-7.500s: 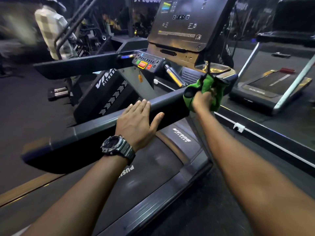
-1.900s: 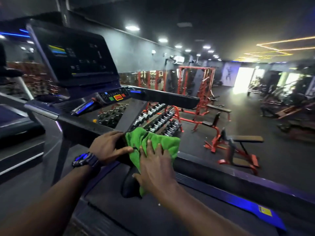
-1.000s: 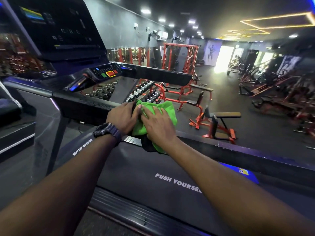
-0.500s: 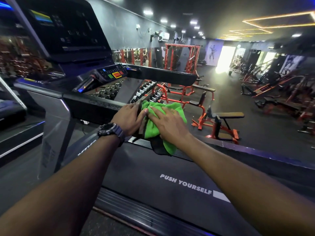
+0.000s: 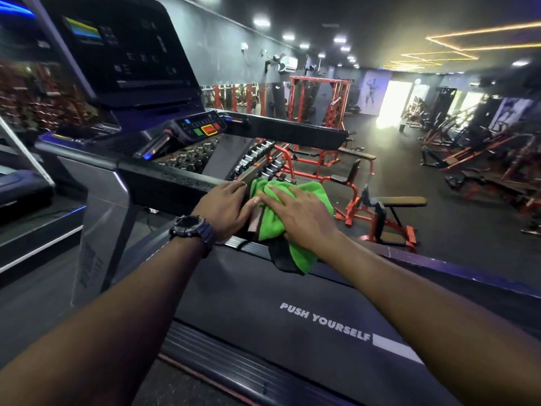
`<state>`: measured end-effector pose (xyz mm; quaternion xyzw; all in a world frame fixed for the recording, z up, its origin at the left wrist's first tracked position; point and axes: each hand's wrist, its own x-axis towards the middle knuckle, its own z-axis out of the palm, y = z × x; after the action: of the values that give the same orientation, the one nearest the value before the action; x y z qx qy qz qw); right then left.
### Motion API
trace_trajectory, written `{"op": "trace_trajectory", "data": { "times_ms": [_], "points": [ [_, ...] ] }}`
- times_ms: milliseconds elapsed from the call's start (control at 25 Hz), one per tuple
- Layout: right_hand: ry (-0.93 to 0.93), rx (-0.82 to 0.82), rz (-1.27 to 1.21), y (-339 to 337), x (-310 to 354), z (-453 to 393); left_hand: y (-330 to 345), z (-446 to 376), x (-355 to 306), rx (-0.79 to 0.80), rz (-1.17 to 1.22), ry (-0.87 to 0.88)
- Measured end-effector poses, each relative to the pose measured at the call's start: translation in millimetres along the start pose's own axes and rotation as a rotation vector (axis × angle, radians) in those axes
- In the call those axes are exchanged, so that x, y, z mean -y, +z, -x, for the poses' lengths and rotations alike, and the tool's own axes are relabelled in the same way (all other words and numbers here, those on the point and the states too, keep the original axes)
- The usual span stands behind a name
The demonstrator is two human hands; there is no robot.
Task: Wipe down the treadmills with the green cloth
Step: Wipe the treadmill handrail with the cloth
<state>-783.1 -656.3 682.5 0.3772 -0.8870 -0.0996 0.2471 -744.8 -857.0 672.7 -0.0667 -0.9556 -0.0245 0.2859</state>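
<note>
The treadmill's near handrail (image 5: 169,183) runs from the console (image 5: 126,54) towards me. A green cloth (image 5: 295,253) is draped over the rail's end and hangs down above the belt (image 5: 292,317), which reads "PUSH YOURSELF". My right hand (image 5: 298,215) presses flat on top of the cloth with its fingers straight. My left hand (image 5: 225,209), with a watch on the wrist, rests on the rail just left of the cloth, its thumb touching the cloth's edge.
The control panel (image 5: 205,130) with red and green buttons sits below the console, and the far handrail (image 5: 292,131) lies beyond it. Behind are a dumbbell rack (image 5: 257,159), red benches (image 5: 380,206) and a red power rack (image 5: 319,98). Another treadmill (image 5: 17,183) stands at left.
Both hands and the cloth have edged a little to the right along the handrail in the last second. Several seconds back my right hand gripped the cloth at another rail.
</note>
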Motion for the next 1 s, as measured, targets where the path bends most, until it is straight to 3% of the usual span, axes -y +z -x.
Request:
{"op": "trace_trajectory", "data": {
  "times_ms": [200, 360, 600, 800, 1000],
  "points": [
    [0.024, -0.035, -0.012, 0.8, 0.2, -4.9, -0.3, 8.8, 11.8, 0.003, -0.241, 0.135],
    [0.001, 0.010, 0.002, 0.6, 27.1, -40.1, -3.6, 11.6, 30.7, 0.057, -0.327, 0.169],
    [0.018, -0.075, 0.008, 7.2, 5.7, -8.4, -2.6, 13.3, 45.3, 0.003, -0.424, 0.286],
    [0.025, -0.007, -0.055, 7.4, 36.0, -55.6, 3.9, 17.8, 60.2, -0.027, -0.267, 0.221],
    [0.082, -0.061, -0.023, 11.6, 0.4, 0.2, 1.4, 12.2, 51.1, -0.080, -0.155, 0.160]
  ]
}}
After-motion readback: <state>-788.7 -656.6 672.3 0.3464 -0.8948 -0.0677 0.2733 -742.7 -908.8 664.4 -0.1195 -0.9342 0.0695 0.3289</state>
